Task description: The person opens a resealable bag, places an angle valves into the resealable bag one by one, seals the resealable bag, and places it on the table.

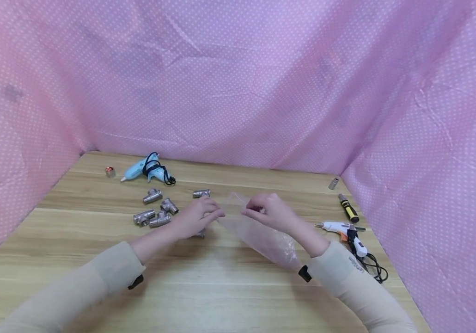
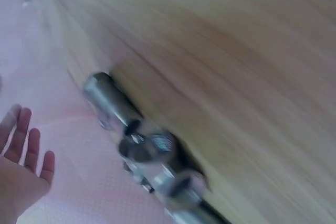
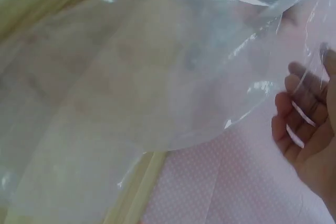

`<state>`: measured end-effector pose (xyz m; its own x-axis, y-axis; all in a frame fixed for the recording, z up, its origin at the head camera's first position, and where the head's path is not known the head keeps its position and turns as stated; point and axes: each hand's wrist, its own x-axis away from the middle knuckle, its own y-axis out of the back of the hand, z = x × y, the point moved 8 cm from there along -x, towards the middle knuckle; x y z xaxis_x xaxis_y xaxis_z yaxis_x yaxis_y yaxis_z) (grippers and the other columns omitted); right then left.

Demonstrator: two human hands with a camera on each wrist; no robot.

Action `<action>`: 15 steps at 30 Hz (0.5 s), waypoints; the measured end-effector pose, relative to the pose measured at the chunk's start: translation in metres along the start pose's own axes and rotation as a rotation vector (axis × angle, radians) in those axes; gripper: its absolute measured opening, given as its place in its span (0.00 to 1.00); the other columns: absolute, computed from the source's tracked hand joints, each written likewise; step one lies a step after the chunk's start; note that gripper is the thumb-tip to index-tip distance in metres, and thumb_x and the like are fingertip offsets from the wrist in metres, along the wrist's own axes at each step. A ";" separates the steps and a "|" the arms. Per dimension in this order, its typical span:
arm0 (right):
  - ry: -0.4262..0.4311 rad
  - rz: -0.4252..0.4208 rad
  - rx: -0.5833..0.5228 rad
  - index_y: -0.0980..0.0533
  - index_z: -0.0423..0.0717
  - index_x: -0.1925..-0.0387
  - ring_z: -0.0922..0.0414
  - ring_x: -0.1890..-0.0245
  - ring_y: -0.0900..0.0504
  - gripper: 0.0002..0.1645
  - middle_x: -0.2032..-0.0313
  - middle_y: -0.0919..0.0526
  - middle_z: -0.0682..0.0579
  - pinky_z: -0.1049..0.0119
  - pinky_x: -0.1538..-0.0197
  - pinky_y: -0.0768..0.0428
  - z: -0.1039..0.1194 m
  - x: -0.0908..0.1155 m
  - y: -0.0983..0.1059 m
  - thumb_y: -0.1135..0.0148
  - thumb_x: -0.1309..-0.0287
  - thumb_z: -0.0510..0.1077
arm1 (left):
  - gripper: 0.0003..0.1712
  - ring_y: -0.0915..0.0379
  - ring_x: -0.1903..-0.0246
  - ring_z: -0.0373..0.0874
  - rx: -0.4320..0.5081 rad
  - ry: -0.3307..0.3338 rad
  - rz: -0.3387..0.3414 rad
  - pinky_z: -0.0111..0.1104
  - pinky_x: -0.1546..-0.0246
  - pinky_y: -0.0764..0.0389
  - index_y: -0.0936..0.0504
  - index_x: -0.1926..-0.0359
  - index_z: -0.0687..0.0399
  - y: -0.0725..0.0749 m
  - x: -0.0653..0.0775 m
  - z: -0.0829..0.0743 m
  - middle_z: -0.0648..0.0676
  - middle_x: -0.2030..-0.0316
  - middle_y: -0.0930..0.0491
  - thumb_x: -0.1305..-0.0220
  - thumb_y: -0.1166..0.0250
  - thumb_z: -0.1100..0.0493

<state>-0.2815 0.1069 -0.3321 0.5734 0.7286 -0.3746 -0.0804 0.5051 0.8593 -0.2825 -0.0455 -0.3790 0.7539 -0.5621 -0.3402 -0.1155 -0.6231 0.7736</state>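
A clear plastic bag (image 1: 263,238) is stretched between the two hands, its lower end slanting down to the right. My left hand (image 1: 200,215) pinches the bag's left edge between thumb and fingertips; in the left wrist view the other fingers of that hand (image 2: 29,150) are loosely bent. My right hand (image 1: 273,212) pinches the bag near its top. The right wrist view shows the film (image 3: 157,77) spread wide, with the right hand's curled fingers (image 3: 302,119) beside it. Several metal tee fittings (image 1: 152,196) lie left of my left hand, one of them (image 1: 201,193) just behind it.
A blue glue gun (image 1: 138,169) with a wrapped black cord and a small clear item with red (image 1: 110,172) lie back left. On the right are a metal cylinder (image 1: 333,183), a yellow-black screwdriver (image 1: 349,209) and a white glue gun (image 1: 338,227). Pink dotted cloth (image 1: 238,92) surrounds the wooden table.
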 end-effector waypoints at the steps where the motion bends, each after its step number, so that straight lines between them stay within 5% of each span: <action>1: -0.017 -0.006 0.005 0.19 0.46 0.72 0.68 0.76 0.24 0.08 0.76 0.18 0.58 0.76 0.72 0.22 0.000 -0.001 -0.003 0.36 0.43 0.46 | 0.14 0.25 0.53 0.43 0.009 0.019 -0.016 0.41 0.49 0.23 0.15 0.58 0.51 0.000 -0.001 0.000 0.49 0.57 0.17 0.33 0.42 0.49; 6: -0.039 -0.004 0.028 0.18 0.44 0.68 0.66 0.77 0.28 0.06 0.73 0.22 0.55 0.78 0.74 0.26 0.001 -0.005 -0.015 0.30 0.53 0.37 | 0.13 0.24 0.63 0.37 0.064 0.072 -0.020 0.36 0.61 0.19 0.16 0.57 0.51 -0.007 -0.007 0.001 0.46 0.62 0.18 0.43 0.32 0.54; 12: -0.063 -0.031 0.070 0.17 0.45 0.65 0.63 0.76 0.28 0.21 0.44 0.29 0.41 0.78 0.75 0.27 -0.004 -0.002 -0.026 0.37 0.61 0.23 | 0.20 0.25 0.71 0.33 0.040 0.029 0.046 0.24 0.68 0.22 0.19 0.52 0.59 -0.020 -0.008 0.004 0.53 0.59 0.20 0.48 0.29 0.63; 15: -0.101 -0.021 0.082 0.17 0.44 0.64 0.59 0.73 0.25 0.24 0.39 0.33 0.37 0.77 0.74 0.27 -0.008 -0.001 -0.034 0.42 0.63 0.21 | 0.21 0.25 0.72 0.33 0.021 0.012 0.060 0.22 0.68 0.22 0.19 0.51 0.61 -0.024 -0.008 0.007 0.56 0.57 0.20 0.49 0.30 0.65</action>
<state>-0.2862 0.0927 -0.3635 0.6541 0.6656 -0.3594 -0.0030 0.4774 0.8787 -0.2898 -0.0297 -0.3985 0.7529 -0.5922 -0.2871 -0.1740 -0.5999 0.7810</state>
